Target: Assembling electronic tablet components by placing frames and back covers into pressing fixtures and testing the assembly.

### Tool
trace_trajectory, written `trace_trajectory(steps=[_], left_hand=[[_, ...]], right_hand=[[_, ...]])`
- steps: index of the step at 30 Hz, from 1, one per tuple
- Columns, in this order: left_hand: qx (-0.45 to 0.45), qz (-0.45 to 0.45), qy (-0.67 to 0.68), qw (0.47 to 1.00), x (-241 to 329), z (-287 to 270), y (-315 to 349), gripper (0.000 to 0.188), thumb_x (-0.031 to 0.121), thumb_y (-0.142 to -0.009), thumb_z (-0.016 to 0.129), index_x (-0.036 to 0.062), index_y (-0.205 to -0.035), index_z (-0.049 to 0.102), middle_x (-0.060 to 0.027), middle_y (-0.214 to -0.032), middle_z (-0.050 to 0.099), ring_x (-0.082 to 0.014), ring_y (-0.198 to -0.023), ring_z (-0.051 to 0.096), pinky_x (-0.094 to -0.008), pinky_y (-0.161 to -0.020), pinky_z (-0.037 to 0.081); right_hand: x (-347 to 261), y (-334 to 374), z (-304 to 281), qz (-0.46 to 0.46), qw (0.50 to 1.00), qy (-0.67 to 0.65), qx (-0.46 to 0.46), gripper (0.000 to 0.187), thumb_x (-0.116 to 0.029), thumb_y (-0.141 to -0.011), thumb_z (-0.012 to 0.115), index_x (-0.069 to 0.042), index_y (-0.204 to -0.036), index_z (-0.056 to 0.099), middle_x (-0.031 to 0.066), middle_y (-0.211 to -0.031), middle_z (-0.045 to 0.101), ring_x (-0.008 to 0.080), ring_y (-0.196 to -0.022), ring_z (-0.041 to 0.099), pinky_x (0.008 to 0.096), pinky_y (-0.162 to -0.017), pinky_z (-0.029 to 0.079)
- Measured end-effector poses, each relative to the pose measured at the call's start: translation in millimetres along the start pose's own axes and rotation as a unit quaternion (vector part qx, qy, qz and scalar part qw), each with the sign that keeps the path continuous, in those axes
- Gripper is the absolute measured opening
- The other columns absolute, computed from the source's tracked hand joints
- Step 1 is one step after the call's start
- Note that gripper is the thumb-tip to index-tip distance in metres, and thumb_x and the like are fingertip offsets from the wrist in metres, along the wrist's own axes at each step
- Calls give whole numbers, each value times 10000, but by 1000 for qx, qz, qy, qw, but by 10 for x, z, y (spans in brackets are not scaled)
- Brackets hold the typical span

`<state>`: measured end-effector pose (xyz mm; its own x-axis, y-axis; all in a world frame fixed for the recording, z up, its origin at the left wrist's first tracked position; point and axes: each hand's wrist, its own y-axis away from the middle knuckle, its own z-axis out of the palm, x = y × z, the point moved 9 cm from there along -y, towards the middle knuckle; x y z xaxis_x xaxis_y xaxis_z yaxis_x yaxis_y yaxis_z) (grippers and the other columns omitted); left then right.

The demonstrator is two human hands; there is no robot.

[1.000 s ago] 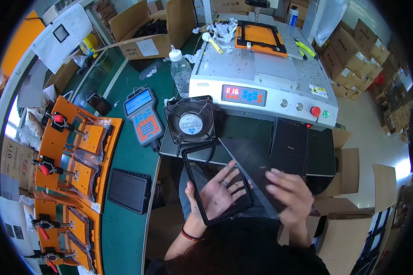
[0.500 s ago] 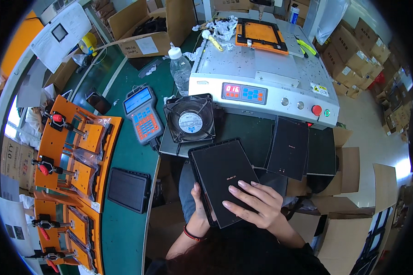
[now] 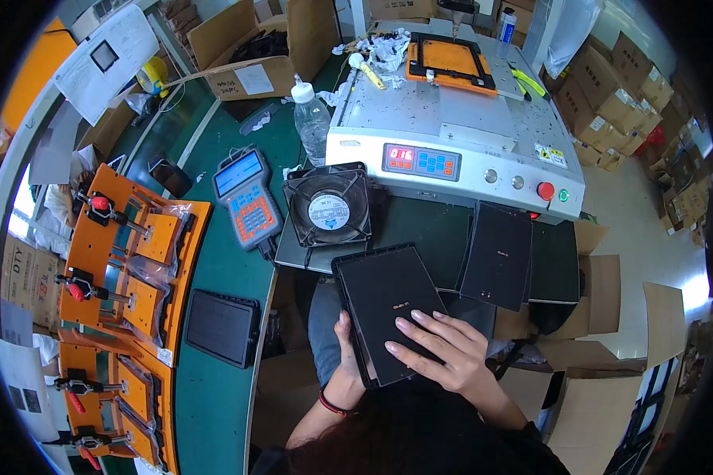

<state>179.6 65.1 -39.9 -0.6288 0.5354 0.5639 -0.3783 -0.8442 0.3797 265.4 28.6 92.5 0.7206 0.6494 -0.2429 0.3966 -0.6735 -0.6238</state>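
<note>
Left hand (image 3: 347, 358) grips a black frame (image 3: 344, 291); right hand (image 3: 445, 355) lies outstretched on its black panel (image 3: 380, 294), long axis slanting upper-left.

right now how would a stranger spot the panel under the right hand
Find the big silver-white machine with the red-lit display, then the dark bench below its front. Lower still, the left hand holds a black frame, and over it lies the black panel. Unlike the similar panels on the bench, this one has the right hand resting on it.
</note>
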Motion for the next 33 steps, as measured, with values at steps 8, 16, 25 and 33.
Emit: trace_trajectory(steps=[8, 16, 25, 33], left_hand=[[-100, 22, 53, 993, 13, 173, -28, 938, 756, -754, 374, 17, -1331, 341, -187, -1278, 442, -309, -1127, 504, -447, -908, 467], [-198, -49, 284, 937, 19, 304, -39, 971, 766, -740, 382, 65, -1398, 247, -208, -1376, 329, -347, -1239, 387, -511, -1020, 327], [-72, 135, -284, 947, 585, 2, -108, 566, 44, -886, 517, -36, -1370, 235, -130, -1306, 394, -185, -1209, 371, -307, -1025, 285], [93, 366, -413, 829, 855, -237, 266, 456, 40, -881, 522, -44, -1282, 323, -133, -1213, 426, -203, -1139, 415, -296, -994, 298]], right_hand=[[28, 55, 78, 13, 999, -45, -15, 324, -178, -751, 649, -264, -1063, 664, 55, -1128, 622, 218, -1044, 595, 355, -860, 487], [169, 70, 224, 87, 961, -212, -155, 613, -326, -862, 559, -52, -1366, 341, 136, -1397, 351, 277, -1317, 308, 459, -1085, 192], [539, 722, 719, 466, 659, -590, 32, 412, -150, -934, 499, 31, -1284, 377, 96, -1200, 503, 131, -1105, 449, 258, -952, 344], [525, 318, 901, 396, 762, -511, -19, 271, -65, -861, 597, 49, -1100, 539, 84, -1039, 600, 113, -938, 539, 248, -837, 429]])
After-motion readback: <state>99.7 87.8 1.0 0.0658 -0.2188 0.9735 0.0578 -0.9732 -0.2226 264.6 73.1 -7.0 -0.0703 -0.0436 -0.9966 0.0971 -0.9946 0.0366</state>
